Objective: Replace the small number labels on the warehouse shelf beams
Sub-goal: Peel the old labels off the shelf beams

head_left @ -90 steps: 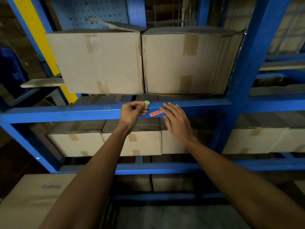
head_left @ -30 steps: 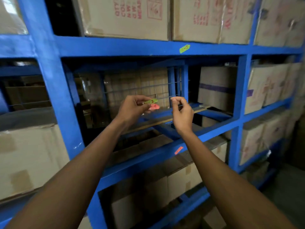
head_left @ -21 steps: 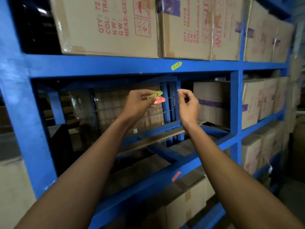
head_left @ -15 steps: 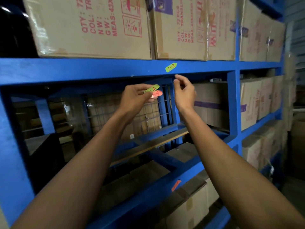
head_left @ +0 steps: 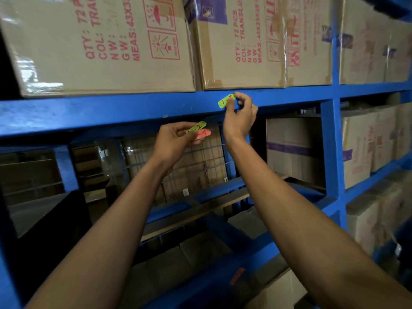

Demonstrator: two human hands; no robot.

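Head view: right hand (head_left: 239, 118) pinched the green label (head_left: 225, 101) stuck on the upper blue beam (head_left: 111, 111); left hand (head_left: 176, 141) below pinched a green label (head_left: 197, 127) and orange label (head_left: 204, 133) together; cartons (head_left: 100, 41) stood above.

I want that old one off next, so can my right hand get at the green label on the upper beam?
Probably yes: the right hand is already at the green label on the upper beam, fingertips on its right end, with nothing between.
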